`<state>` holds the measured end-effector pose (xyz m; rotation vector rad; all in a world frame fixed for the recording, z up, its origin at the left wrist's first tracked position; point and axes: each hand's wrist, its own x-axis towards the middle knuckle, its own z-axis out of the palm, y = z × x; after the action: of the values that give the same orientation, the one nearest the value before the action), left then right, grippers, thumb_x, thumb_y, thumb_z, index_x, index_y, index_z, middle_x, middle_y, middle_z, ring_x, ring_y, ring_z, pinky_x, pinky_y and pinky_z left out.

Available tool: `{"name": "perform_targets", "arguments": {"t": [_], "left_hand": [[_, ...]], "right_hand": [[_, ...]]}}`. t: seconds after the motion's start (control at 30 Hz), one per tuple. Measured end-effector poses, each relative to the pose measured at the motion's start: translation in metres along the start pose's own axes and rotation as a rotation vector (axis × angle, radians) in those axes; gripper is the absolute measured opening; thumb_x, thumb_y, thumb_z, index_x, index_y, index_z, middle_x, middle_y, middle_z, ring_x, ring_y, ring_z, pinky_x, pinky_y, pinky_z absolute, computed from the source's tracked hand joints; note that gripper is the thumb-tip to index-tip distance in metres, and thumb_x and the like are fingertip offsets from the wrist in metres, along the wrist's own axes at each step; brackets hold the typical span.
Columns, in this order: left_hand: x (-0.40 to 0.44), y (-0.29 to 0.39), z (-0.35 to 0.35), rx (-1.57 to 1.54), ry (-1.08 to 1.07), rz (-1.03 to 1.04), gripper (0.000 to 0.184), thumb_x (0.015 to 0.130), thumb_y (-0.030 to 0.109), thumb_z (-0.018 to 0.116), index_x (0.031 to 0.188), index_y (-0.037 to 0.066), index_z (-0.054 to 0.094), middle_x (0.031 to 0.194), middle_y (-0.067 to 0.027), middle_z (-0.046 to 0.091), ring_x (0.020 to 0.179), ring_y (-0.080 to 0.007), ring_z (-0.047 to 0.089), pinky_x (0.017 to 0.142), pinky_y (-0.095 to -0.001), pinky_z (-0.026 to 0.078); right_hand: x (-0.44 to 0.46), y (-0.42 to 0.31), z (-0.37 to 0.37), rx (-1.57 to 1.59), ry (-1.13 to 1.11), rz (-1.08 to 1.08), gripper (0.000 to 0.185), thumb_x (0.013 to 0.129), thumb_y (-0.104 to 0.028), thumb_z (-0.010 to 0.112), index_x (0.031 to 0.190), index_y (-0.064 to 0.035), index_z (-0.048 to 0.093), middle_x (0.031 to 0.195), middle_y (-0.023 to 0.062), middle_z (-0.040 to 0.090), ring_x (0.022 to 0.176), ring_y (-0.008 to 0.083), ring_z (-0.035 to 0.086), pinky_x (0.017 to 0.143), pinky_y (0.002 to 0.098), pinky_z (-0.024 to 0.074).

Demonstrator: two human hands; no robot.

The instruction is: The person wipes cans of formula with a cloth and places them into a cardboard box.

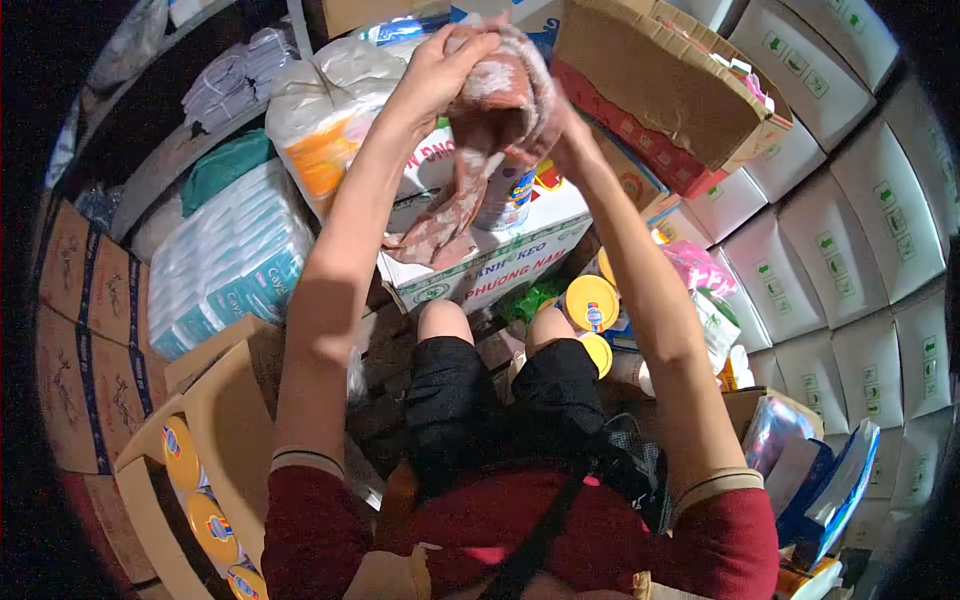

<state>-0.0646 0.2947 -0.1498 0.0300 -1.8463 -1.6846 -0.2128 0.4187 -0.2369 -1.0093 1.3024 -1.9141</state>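
A reddish-brown and white patterned cloth (497, 85) is held up in front of me, bunched in both hands. My left hand (440, 78) is closed on its upper left part. My right hand (568, 135) grips its right side, slightly blurred, with the fingers partly hidden by the folds. One end of the cloth hangs down onto a white carton (500, 277) with green and red lettering. Just behind that hanging end, a blue and white can (511, 196) stands upright on the carton, its upper part covered by the cloth and hand.
Wrapped Caydo-type tissue packs (235, 265) and a large plastic-wrapped bundle (330, 120) stand left. An open cardboard box (660, 85) sits back right, beside stacked white cartons (840, 230). Yellow-lidded cans (592, 303) are by my knee; others (213, 525) fill a box at lower left.
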Motion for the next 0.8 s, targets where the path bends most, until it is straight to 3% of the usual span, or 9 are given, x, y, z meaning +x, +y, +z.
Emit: {"name": "perform_targets", "arguments": {"t": [0.1, 0.13, 0.27, 0.37, 0.4, 0.43, 0.5, 0.63, 0.8], "left_hand": [[0.025, -0.026, 0.027, 0.012, 0.042, 0.269, 0.037, 0.076, 0.024, 0.067, 0.099, 0.0, 0.052, 0.092, -0.0067, 0.059, 0.081, -0.0122, 0.055, 0.072, -0.0252, 0.045], [0.025, -0.034, 0.041, -0.088, -0.009, 0.21, 0.045, 0.076, 0.027, 0.067, 0.106, 0.0, 0.049, 0.094, -0.0073, 0.058, 0.083, -0.0122, 0.054, 0.072, -0.0257, 0.045], [0.036, -0.042, 0.067, -0.117, -0.304, 0.205, 0.038, 0.087, 0.025, 0.052, 0.116, 0.002, 0.043, 0.095, -0.0073, 0.057, 0.087, -0.0105, 0.052, 0.08, -0.0238, 0.041], [0.078, -0.08, 0.063, 0.044, 0.008, 0.334, 0.038, 0.089, 0.028, 0.048, 0.116, 0.002, 0.044, 0.096, -0.0091, 0.058, 0.086, -0.0127, 0.055, 0.076, -0.0245, 0.044], [0.05, -0.049, 0.06, -0.079, 0.089, 0.108, 0.038, 0.088, 0.03, 0.048, 0.114, 0.002, 0.046, 0.095, -0.011, 0.059, 0.085, -0.0167, 0.058, 0.072, -0.0269, 0.046], [0.053, -0.053, 0.052, 0.046, 0.129, 0.061, 0.039, 0.09, 0.033, 0.045, 0.117, 0.004, 0.045, 0.111, -0.0128, 0.054, 0.096, -0.0222, 0.056, 0.083, -0.0304, 0.043], [0.062, -0.091, 0.035, 0.511, 0.148, 0.16, 0.047, 0.083, 0.038, 0.052, 0.115, 0.005, 0.046, 0.098, -0.0156, 0.06, 0.087, -0.0236, 0.06, 0.076, -0.0341, 0.047], [0.042, -0.136, 0.049, 1.011, -0.189, -0.33, 0.074, 0.073, 0.061, 0.045, 0.127, 0.01, 0.039, 0.13, -0.0234, 0.035, 0.123, -0.0413, 0.027, 0.098, -0.0587, 0.017], [0.029, -0.169, 0.066, 1.322, -0.189, -0.382, 0.081, 0.069, 0.062, 0.043, 0.133, 0.014, 0.031, 0.139, -0.0224, 0.02, 0.127, -0.0483, 0.009, 0.099, -0.0601, 0.002]], "right_hand": [[-0.037, -0.051, 0.015, 0.442, -0.011, 0.278, 0.079, 0.074, -0.073, 0.033, 0.124, -0.0129, 0.042, 0.116, 0.0079, 0.052, 0.103, 0.0236, 0.051, 0.084, 0.0355, 0.0453], [-0.032, -0.042, -0.01, 0.619, -0.305, 0.202, 0.07, 0.077, -0.066, 0.042, 0.121, -0.0122, 0.044, 0.115, 0.0083, 0.052, 0.104, 0.0239, 0.05, 0.085, 0.0386, 0.0454], [-0.021, -0.042, -0.006, 0.559, 0.1, 0.047, 0.041, 0.083, -0.039, 0.051, 0.112, -0.0098, 0.052, 0.11, 0.0073, 0.055, 0.1, 0.0223, 0.053, 0.089, 0.0432, 0.0426], [-0.02, -0.038, -0.023, 0.496, 0.345, -0.155, 0.026, 0.082, -0.028, 0.059, 0.101, -0.0104, 0.054, 0.089, 0.0052, 0.058, 0.078, 0.018, 0.06, 0.056, 0.0289, 0.0509], [-0.022, -0.047, -0.028, 0.439, 0.382, -0.098, 0.029, 0.084, -0.027, 0.054, 0.105, -0.0076, 0.054, 0.1, 0.0072, 0.058, 0.09, 0.021, 0.058, 0.084, 0.0384, 0.0469], [-0.032, -0.052, -0.033, 0.286, 0.528, -0.254, 0.027, 0.085, -0.025, 0.053, 0.104, -0.0068, 0.054, 0.094, 0.0067, 0.059, 0.086, 0.019, 0.058, 0.076, 0.0319, 0.0499], [-0.052, -0.069, -0.031, 0.316, 0.401, -0.451, 0.027, 0.082, -0.025, 0.058, 0.101, -0.0061, 0.054, 0.091, 0.0074, 0.059, 0.082, 0.0184, 0.059, 0.072, 0.0285, 0.0504], [-0.035, -0.022, -0.063, 0.026, 0.928, -0.618, 0.022, 0.078, -0.021, 0.056, 0.091, -0.0044, 0.049, 0.078, 0.0028, 0.051, 0.062, 0.0104, 0.047, 0.054, 0.0247, 0.0424], [-0.035, 0.054, -0.041, -0.085, 0.974, -0.394, 0.05, 0.081, -0.028, 0.056, 0.12, -0.0009, 0.039, 0.114, 0.0117, 0.047, 0.104, 0.0209, 0.044, 0.09, 0.0313, 0.035]]}}
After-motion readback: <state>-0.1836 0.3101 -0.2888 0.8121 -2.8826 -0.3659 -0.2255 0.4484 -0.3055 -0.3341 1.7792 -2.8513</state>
